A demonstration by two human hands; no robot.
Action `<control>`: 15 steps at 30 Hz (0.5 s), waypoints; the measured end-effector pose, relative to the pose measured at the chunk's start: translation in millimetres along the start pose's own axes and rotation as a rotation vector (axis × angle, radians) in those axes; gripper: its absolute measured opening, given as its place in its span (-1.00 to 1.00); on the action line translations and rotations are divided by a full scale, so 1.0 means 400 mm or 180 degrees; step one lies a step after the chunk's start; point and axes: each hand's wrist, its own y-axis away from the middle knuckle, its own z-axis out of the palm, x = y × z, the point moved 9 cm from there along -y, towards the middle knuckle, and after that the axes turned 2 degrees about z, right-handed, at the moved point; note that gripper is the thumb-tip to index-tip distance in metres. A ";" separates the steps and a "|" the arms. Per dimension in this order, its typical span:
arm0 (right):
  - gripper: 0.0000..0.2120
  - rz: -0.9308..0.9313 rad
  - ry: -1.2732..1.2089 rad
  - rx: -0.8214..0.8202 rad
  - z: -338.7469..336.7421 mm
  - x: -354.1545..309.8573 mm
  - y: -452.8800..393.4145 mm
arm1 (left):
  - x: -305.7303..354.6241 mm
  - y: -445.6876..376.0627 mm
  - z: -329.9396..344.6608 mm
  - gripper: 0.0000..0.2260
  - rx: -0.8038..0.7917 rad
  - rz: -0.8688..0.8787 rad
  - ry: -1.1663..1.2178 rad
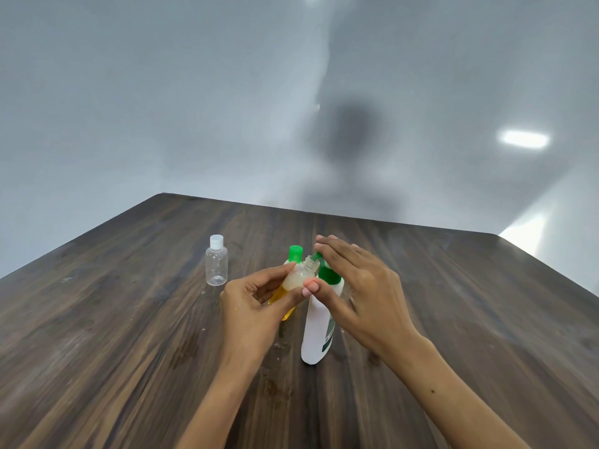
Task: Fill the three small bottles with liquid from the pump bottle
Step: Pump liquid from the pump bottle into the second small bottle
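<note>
Two bare hands work close together over a dark wooden table; the left hand has its fingers and thumb curled round an uncapped small clear bottle, tilted so its threaded neck points up toward the green pump spout, with pale foamy liquid inside it; the right hand lies with straight fingers flat on top of the green pump head of the white pump bottle, which stands upright on the table just under its palm; behind the left fingers, partly hidden, stands a green-capped bottle of yellow liquid; well to the left of the left fingertips an empty clear small bottle with a white cap stands upright, apart from everything else.
</note>
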 end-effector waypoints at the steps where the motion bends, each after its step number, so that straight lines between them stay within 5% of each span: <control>1: -0.32 -0.0027 -0.0018 -0.0008 -0.004 0.002 -0.005 | 0.000 0.000 0.000 -0.48 0.0006 -0.0001 -0.0014; 15: -0.34 -0.0047 -0.0090 -0.0052 -0.008 0.008 -0.018 | -0.012 0.000 -0.015 -0.54 0.0066 -0.0080 -0.0099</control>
